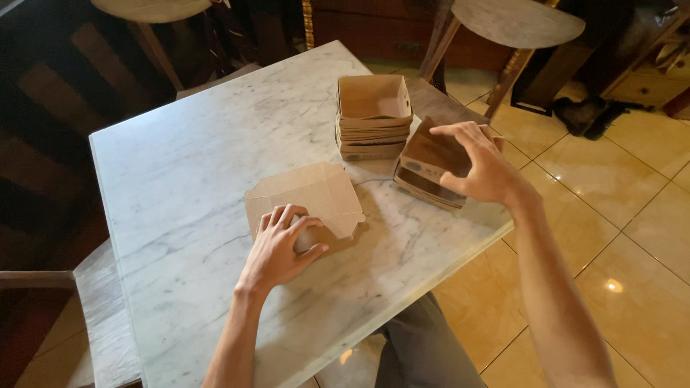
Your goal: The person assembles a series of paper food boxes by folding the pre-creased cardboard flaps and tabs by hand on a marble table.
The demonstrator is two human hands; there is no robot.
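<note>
A flat, unfolded brown cardboard box blank (309, 197) lies on the white marble table (187, 158). My left hand (282, 248) rests on its near edge with fingers curled over the cardboard. My right hand (478, 167) grips a folded brown cardboard box (430, 162) at the table's right edge, tilted on top of a few flattened ones. Behind it stands a stack of nested, folded cardboard boxes (372, 115), open side up.
Wooden chairs (514, 25) with pale seats stand at the far side of the table. A marble bench edge (100, 316) sits at the lower left. Tan floor tiles (632, 215) spread to the right, with dark shoes (586, 115) near a wooden cabinet.
</note>
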